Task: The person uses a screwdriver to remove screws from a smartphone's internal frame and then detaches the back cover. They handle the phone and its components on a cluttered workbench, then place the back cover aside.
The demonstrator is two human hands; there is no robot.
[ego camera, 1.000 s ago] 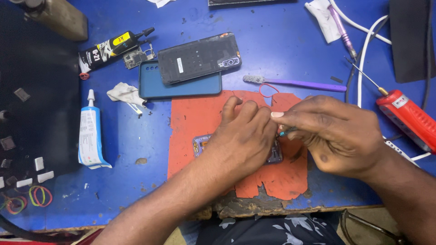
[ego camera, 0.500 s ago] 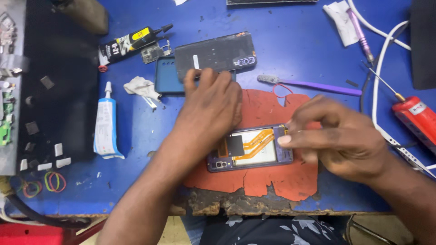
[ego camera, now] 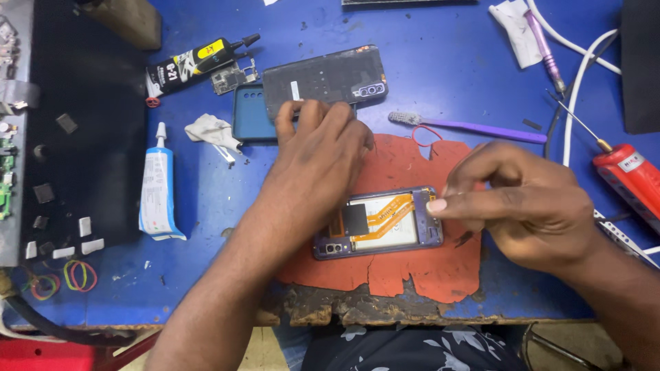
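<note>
Blue workbench (ego camera: pixel 206 288) with a worn red mat (ego camera: pixel 412 275) at its front edge. Opened phone (ego camera: pixel 378 230) lies flat on the mat, orange ribbon cables exposed inside its frame. Right hand (ego camera: pixel 522 206) pinches the phone's right end between thumb and forefinger. Left hand (ego camera: pixel 320 154) reaches forward, fingertips resting on the dark back cover (ego camera: pixel 323 75), which lies over a blue case (ego camera: pixel 251 117); fingers extended, nothing gripped

Both forearms are bare, no sleeves, rings or watch. At 6 o'clock, a dark garment (ego camera: pixel 412 347) with pale floral print
</note>
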